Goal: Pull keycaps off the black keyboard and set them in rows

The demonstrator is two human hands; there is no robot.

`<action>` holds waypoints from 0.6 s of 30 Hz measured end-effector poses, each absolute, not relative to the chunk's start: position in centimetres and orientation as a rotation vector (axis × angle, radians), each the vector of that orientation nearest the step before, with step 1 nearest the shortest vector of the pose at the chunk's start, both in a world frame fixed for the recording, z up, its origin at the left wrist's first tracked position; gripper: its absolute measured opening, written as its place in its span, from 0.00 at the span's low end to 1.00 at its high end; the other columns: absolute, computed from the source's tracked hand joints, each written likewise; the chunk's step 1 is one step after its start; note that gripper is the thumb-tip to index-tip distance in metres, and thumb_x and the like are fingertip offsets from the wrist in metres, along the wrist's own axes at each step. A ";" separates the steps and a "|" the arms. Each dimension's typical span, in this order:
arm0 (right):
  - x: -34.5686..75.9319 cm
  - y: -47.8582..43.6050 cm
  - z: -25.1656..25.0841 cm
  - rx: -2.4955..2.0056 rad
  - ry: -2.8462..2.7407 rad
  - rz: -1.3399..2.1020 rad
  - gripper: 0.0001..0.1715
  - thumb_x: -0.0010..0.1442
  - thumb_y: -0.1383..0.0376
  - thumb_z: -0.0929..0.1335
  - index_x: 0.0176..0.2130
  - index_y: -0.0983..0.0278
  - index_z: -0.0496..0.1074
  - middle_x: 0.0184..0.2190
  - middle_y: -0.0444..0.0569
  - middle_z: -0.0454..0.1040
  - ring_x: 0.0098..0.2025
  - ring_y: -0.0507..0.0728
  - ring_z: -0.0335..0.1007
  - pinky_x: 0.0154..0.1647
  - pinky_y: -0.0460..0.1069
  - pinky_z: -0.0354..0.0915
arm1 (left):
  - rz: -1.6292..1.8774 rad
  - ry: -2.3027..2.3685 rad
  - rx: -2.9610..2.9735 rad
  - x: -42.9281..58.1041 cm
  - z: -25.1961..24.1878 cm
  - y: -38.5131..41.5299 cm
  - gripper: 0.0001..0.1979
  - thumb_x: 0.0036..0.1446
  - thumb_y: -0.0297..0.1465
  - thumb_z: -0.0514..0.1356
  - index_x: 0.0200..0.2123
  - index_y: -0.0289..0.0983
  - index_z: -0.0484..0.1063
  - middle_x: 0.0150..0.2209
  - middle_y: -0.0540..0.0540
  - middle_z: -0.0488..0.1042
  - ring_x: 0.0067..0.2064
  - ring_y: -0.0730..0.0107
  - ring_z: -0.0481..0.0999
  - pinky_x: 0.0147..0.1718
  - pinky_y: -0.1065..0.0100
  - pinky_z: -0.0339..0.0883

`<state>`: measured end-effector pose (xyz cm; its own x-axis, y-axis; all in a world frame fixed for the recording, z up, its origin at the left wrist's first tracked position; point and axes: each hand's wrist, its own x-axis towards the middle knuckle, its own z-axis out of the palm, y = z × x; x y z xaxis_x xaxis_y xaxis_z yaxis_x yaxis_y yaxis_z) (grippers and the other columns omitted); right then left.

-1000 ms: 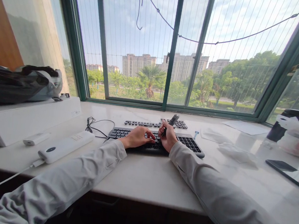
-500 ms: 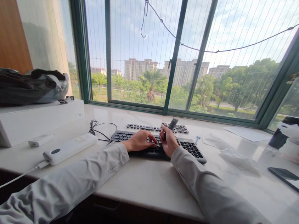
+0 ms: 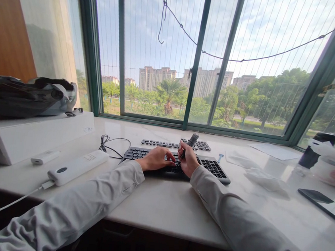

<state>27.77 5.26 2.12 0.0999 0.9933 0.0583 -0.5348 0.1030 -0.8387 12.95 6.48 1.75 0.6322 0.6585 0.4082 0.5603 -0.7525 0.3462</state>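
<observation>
Below a green-framed window (image 3: 195,64), a pale counter (image 3: 159,200) carries a black keyboard (image 3: 215,168) between its front and window-side edges, loose keycaps (image 3: 159,143) lying behind. The right hand (image 3: 189,160) grips a dark tool (image 3: 194,139); the left hand (image 3: 156,159) curls over the keyboard, its grip impossible to tell.

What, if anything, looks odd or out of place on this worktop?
The black plastic keyboard looks odd: its right-hand section shows a grid of seemingly bare openings. Small black keycaps lie loose in rows on the white, marble-look worktop behind it, instead of in place. No spill shows.
</observation>
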 end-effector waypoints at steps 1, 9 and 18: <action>27.8 5.3 2.1 -0.750 -0.753 1.320 0.18 0.56 0.62 0.67 0.21 0.63 0.57 0.15 0.36 0.51 0.16 0.45 0.44 0.14 0.41 0.45 | 0.779 1.008 2.668 12.9 1.7 6.5 0.17 0.51 0.45 0.62 0.37 0.41 0.80 0.34 0.47 0.79 0.37 0.66 0.74 0.35 0.71 0.63; 28.5 6.2 1.6 -0.699 -0.702 1.418 0.18 0.55 0.64 0.68 0.21 0.63 0.56 0.14 0.36 0.49 0.16 0.45 0.45 0.15 0.41 0.47 | 0.775 1.000 2.674 12.9 1.9 6.2 0.17 0.51 0.45 0.62 0.37 0.40 0.80 0.34 0.47 0.78 0.36 0.66 0.74 0.33 0.71 0.62; 27.7 6.5 1.2 -0.670 -0.911 1.344 0.23 0.54 0.59 0.68 0.18 0.62 0.52 0.14 0.35 0.45 0.16 0.46 0.41 0.15 0.44 0.45 | 0.799 1.016 2.627 13.0 1.7 6.3 0.15 0.50 0.42 0.63 0.36 0.40 0.80 0.35 0.48 0.79 0.36 0.66 0.75 0.35 0.72 0.63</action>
